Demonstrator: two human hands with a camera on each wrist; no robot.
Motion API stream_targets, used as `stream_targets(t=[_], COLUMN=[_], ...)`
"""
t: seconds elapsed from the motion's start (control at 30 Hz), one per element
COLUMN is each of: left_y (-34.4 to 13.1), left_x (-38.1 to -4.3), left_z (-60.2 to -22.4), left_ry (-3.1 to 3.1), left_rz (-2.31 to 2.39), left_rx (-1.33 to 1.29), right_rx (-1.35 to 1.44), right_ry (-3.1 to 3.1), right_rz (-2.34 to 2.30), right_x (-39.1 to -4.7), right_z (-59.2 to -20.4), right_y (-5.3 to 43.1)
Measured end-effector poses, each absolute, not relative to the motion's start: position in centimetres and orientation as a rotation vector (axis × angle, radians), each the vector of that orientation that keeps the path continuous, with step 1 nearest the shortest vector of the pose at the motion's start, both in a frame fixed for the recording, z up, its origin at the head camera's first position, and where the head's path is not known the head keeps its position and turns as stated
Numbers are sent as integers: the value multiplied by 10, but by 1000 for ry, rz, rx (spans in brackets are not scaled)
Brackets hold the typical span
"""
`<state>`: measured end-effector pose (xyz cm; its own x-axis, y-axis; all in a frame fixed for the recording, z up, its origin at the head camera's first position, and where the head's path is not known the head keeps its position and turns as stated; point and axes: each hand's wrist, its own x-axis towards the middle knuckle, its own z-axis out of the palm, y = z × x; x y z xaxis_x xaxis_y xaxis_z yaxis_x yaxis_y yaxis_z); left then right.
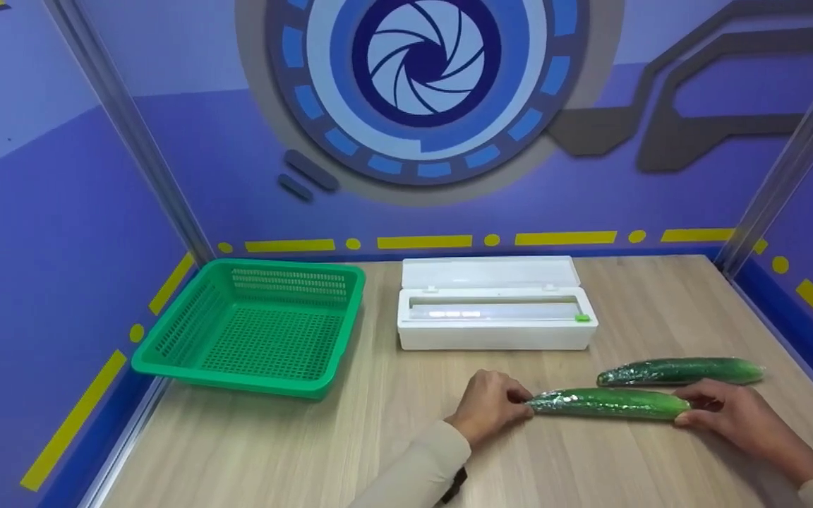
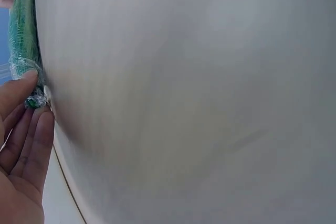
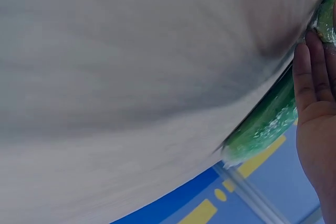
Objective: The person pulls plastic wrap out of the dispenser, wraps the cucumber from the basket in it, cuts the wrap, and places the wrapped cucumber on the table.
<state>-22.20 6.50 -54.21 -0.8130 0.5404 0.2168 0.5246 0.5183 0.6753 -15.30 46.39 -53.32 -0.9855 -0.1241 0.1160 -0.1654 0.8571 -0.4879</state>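
Observation:
A cucumber (image 1: 607,403) in clear cling film lies on the table between my two hands. My left hand (image 1: 491,407) pinches its left end. In the left wrist view, crumpled film (image 2: 35,99) shows at that end, between thumb and fingers. At the paler right end, my right hand (image 1: 731,416) grips with thumb and fingers. Just behind it rests a second film-wrapped cucumber (image 1: 678,371), also visible beyond the right hand in the right wrist view (image 3: 265,127). Most of the right thumb is out of frame in that wrist view.
A white cling film dispenser (image 1: 495,337), lid up and a green slider (image 1: 582,318) at its right, stands behind the hands. On the left is a green plastic basket (image 1: 237,381) with slotted walls. Printed panels enclose the wooden table (image 1: 378,437) at the back and sides.

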Motion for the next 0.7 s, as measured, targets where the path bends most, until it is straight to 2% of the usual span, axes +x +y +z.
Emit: stream_targets(t=[0.7], left_y=[104], left_x=[-210], left_z=[-540], left_ry=[2691], left_rz=[1188], left_rx=[908], right_rx=[-38], right_ry=[-2991], right_rz=[782], right_x=[-151], right_z=[-540], right_y=[503])
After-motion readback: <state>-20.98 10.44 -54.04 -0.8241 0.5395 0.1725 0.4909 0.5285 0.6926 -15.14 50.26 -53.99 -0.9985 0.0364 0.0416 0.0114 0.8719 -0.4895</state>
